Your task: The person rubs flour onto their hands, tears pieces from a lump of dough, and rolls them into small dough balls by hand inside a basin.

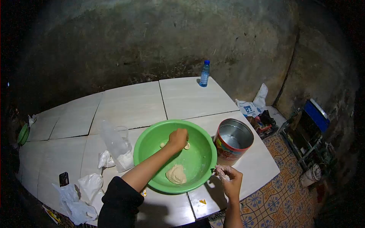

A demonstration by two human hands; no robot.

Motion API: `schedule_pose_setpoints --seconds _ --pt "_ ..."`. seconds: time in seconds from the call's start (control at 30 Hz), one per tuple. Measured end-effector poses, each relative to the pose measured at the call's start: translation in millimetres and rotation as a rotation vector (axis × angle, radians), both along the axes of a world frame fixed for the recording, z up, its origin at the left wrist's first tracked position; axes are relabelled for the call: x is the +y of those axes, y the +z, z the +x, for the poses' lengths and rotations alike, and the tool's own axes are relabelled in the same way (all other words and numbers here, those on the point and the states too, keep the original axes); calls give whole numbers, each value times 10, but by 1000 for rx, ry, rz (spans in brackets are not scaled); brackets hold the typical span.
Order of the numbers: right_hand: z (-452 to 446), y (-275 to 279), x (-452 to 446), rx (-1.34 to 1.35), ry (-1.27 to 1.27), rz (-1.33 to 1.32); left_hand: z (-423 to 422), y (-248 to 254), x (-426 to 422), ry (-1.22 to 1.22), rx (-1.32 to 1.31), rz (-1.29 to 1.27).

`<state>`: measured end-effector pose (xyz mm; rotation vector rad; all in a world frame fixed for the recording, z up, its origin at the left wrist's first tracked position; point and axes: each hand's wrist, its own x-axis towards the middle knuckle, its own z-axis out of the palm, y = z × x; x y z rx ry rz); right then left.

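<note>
A green plastic basin (pixel 148 131) stands on the tiled table with a lump of pale dough (pixel 176 174) in its near part. Over the basin's far side, my left hand (pixel 178 138) is closed with knuckles up; its fingertips and anything in them are hidden. Small dough balls (pixel 187 146) lie on the basin floor on either side of that hand. Just outside the right rim is my right hand (pixel 230 180), its fingers curled together around sticky pale dough that also coats the fingertips.
Right of the basin stands a large open tin (pixel 232 150). To the left are a clear plastic jug (pixel 116 142), white bags (pixel 91 186) and a dark phone (pixel 64 178). A blue-capped bottle (pixel 204 74) stands at the far edge. A wall rises behind the table (pixel 129 100).
</note>
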<state>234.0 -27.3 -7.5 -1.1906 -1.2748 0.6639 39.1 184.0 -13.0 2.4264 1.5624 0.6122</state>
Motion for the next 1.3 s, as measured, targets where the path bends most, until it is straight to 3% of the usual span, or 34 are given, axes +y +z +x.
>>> schedule_pose_setpoints --seconds 0.23,0.3,0.37,0.5,0.83,0.9,1.03,1.07,1.17,1.3 --pt "18 -54 12 40 -29 -7 -191 218 59 31 -133 -3" --pt "3 -20 7 48 -23 3 -285 128 111 9 -83 -1" --pt "-33 34 -12 60 -23 -15 -347 26 120 -194 19 -22" --pt "-65 -19 14 75 -26 1 -318 -12 61 -190 183 -27" --pt "-67 -37 36 36 -19 4 -338 -75 77 -235 90 82" --pt "-84 0 35 81 -12 -3 -368 -1 97 -197 -41 58" --pt "-127 50 75 28 7 18 -456 93 72 -333 0 -62" --pt "-160 105 63 42 18 0 -428 97 91 -325 127 -142" --pt "-224 152 34 98 41 -16 -342 -126 184 -332 213 -107" --pt "-220 64 21 100 42 -40 -304 -205 213 -368 106 20"
